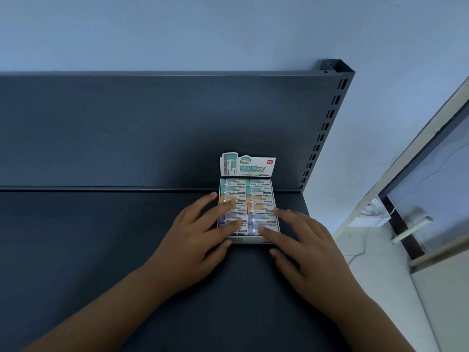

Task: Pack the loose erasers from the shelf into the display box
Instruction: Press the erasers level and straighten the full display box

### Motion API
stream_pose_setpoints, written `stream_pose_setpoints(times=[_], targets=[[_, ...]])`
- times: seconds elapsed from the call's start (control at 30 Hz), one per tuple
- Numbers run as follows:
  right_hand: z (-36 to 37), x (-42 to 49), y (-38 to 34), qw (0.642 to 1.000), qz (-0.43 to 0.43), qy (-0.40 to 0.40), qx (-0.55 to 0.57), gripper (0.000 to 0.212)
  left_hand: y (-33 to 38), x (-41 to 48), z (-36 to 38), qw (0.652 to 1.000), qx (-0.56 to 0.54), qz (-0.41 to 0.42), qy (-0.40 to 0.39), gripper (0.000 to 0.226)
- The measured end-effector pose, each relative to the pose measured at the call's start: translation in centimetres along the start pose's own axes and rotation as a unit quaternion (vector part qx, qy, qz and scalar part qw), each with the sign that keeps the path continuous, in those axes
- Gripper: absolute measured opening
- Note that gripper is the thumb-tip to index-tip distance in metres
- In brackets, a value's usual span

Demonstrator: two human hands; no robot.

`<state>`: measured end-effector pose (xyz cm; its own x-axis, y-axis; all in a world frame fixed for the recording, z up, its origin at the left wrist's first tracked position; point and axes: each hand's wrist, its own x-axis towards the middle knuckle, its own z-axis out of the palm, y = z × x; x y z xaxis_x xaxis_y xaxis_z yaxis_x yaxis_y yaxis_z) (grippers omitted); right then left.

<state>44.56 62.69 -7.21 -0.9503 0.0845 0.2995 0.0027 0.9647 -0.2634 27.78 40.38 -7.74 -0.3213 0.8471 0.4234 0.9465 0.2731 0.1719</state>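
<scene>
Faced a pale blue wall (228,29) across the top of the frame, with a window (431,186) down the right edge. Looked down on a dark grey shelf (88,237) spanning the lower left and centre, backed by a back panel (127,128) of the same grey and closed at upper right by a slotted post (327,128). Reached in from the bottom edge with both forearms. Laid the left hand (195,240) flat over the left column and the right hand (309,247) over the lower right corner, fingers straight and spread, gripping nothing, only resting on the packs. Seemed to be pressing the top layer level, to seat the rows flush below the rim. Had the display box (250,240) just right of centre, close against the back panel, though could not tell whether touching; probably placed so to stop any slide under the push. Saw the erasers (261,199) inside it in two columns, green at the back, orange in the middle, purple at the front, packed side by side. Saw the header card (247,167) standing upright behind them. Found no loose eraser on the shelf, so judged the packing all but finished.
</scene>
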Motion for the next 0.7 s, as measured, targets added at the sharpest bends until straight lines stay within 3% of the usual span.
stream_pose_setpoints(times=[0.07, 0.13, 0.23, 0.33, 0.7], targets=[[0.0, -0.2, -0.4, 1.0, 0.009, 0.011, 0.011, 0.046, 0.2, 0.0, 0.1, 1.0, -0.023, -0.018, -0.002, 0.044], [0.1, -0.1, -0.7, 0.998, 0.059, -0.001, 0.04, 0.063, 0.7, 0.2, 0.0, 0.994, -0.048, -0.09, -0.04, 0.072], [0.4, 0.5, -0.1, 0.981, 0.161, -0.104, 0.032, 0.089, 0.8, 0.7, 0.2, 0.959, -0.069, -0.24, -0.133, 0.106], [1.0, 1.9, 0.6, 0.977, 0.144, -0.155, 0.007, 0.09, 0.4, 1.3, 0.6, 0.956, -0.011, -0.228, -0.186, 0.096], [1.9, 3.0, 0.9, 0.982, 0.118, -0.148, -0.007, 0.085, 0.0, 1.8, 1.5, 0.961, -0.012, -0.18, -0.207, 0.083]])
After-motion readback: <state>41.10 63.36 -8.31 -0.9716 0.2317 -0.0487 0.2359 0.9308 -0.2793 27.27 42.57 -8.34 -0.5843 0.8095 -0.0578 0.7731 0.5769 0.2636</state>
